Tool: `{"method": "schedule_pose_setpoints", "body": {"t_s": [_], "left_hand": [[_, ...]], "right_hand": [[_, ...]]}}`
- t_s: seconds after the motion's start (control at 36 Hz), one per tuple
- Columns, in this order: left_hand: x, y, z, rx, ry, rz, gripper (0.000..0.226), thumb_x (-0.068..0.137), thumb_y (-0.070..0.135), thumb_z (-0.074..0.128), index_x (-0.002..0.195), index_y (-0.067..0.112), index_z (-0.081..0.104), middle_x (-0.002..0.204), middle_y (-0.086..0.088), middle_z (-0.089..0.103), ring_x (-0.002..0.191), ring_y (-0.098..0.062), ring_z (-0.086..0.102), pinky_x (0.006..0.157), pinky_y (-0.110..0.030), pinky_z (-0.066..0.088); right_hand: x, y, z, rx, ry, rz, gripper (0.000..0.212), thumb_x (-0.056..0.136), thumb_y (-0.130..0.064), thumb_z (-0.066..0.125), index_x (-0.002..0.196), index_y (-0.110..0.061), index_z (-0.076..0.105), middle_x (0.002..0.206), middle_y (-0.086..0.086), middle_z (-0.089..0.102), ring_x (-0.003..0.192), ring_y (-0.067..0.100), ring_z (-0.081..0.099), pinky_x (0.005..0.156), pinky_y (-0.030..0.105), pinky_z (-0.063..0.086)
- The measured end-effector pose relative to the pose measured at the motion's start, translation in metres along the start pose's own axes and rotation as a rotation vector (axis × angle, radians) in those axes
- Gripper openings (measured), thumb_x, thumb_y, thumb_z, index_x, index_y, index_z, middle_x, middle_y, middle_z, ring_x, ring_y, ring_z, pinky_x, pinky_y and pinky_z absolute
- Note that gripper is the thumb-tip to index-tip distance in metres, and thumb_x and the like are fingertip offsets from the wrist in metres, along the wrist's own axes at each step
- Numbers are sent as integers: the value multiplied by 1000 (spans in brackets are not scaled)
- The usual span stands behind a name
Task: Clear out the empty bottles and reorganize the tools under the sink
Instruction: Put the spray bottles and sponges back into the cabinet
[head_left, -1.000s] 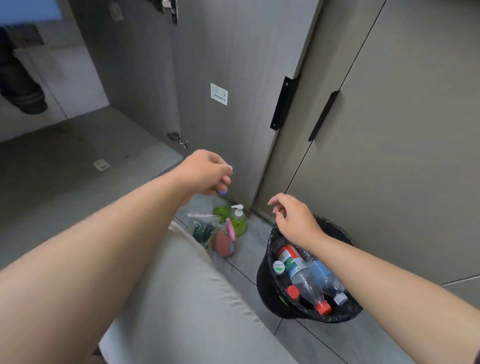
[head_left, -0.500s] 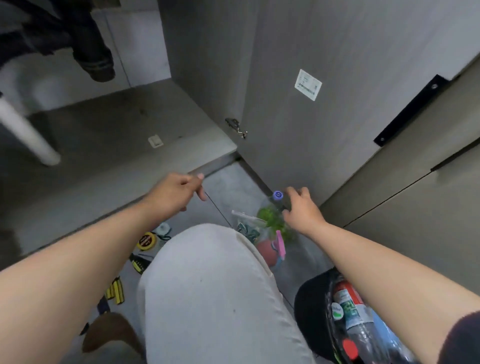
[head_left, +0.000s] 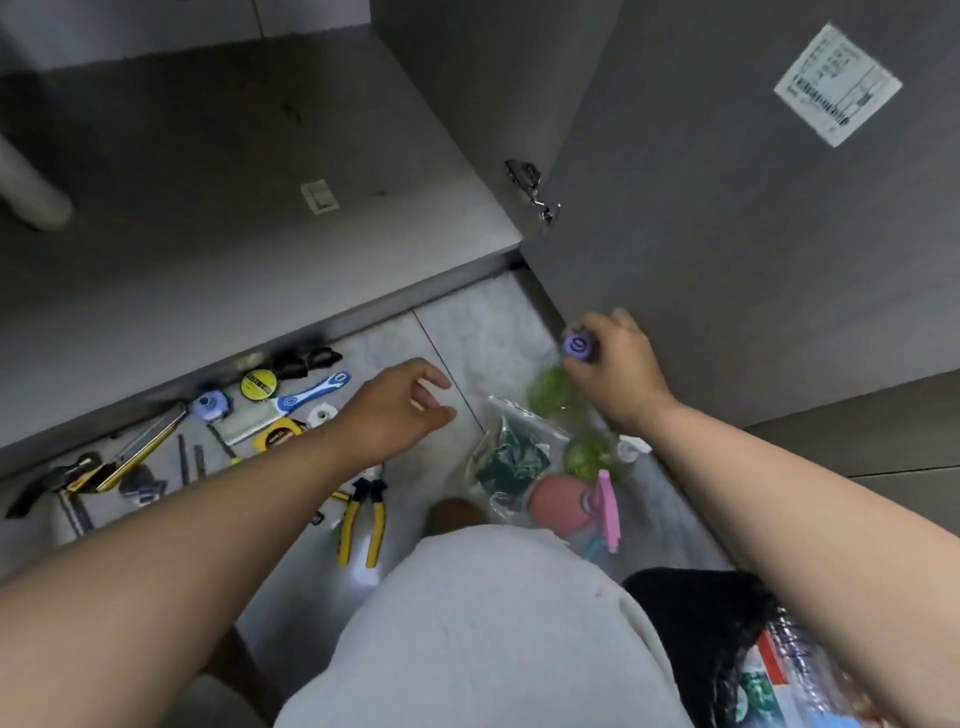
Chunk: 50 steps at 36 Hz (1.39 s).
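One change: the right hand (head_left: 621, 376) now grips the purple-capped bottle (head_left: 577, 345).

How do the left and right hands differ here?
The right hand grips a purple-capped bottle by its top; the left hand holds nothing. The right hand is curled; the left hand is loosely open. The right hand is beside the cabinet door; the left hand nearer the yellow-handled pliers. Both are bare.

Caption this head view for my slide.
Right hand grips a purple-capped green bottle; left hand hovers open near yellow-handled pliers.
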<state>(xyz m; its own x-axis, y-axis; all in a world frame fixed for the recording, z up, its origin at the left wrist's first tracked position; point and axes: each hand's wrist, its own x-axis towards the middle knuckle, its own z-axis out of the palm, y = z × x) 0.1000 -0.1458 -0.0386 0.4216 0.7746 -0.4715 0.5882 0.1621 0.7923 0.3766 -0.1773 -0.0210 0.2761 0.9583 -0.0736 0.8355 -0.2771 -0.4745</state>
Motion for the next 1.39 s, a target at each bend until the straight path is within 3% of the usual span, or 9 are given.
{"method": "schedule_pose_setpoints", "body": {"t_s": [0.11,0.19,0.28,0.39,0.58,0.67,0.92,1.11,1.39], "left_hand": [[17,10,13,37,9,119,96,71,39,89,146,49,31,132,6,46,118,-11,53,87,-23,46],[25,18,18,127,34,235,119,63,42,92,151,54,13,151,4,32,127,-3,32,99,-24,32],[25,22,21,166,97,292,104,62,44,92,144,52,28,144,7,43,122,-6,44,89,-24,39],[14,18,22,193,134,287,72,65,49,89,118,50,40,114,15,58,102,-10,59,75,-26,47],[0,1,13,-90,214,87,69,63,49,92,114,41,46,105,17,61,93,-1,61,71,-23,50],[-3,-7,8,-144,224,54,70,63,48,92,114,40,46,105,17,60,93,-1,61,72,-22,50],[0,-21,-5,-267,226,-22,73,68,38,92,125,32,47,120,3,63,107,-15,64,96,-39,54],[5,-27,-15,-404,268,-61,70,67,39,91,120,40,46,108,19,59,97,2,59,71,-19,44],[9,-51,-41,-422,339,-78,79,67,40,91,133,33,49,120,11,63,106,-6,63,77,-20,46]], "right_hand": [[4,-36,-22,76,-87,-168,23,76,-15,75,95,-26,72,91,0,53,72,7,56,67,7,39],[0,-60,-39,141,-178,-255,25,78,-14,77,100,-24,74,91,-1,56,75,12,60,74,18,48],[-6,-71,-53,425,-373,-219,25,83,-3,77,106,-12,72,97,11,64,78,32,70,80,36,61],[-11,-51,-61,624,-535,0,40,88,1,72,124,-8,59,100,14,65,80,26,72,80,38,62],[-37,30,-42,-517,-671,254,26,86,-30,68,111,-23,67,104,4,72,103,26,69,82,28,53],[-56,51,-24,-491,-571,337,38,87,-24,65,125,-24,64,122,10,69,113,30,66,91,34,54],[-25,37,-12,-539,-346,213,25,89,-19,60,112,-17,71,108,21,71,104,39,68,86,40,56],[40,0,-1,-435,-229,105,18,86,-16,63,101,-13,70,100,24,70,98,42,66,80,39,53],[134,-32,56,-176,-73,212,22,89,-17,65,108,-12,75,106,23,71,107,38,66,88,34,51]]}}
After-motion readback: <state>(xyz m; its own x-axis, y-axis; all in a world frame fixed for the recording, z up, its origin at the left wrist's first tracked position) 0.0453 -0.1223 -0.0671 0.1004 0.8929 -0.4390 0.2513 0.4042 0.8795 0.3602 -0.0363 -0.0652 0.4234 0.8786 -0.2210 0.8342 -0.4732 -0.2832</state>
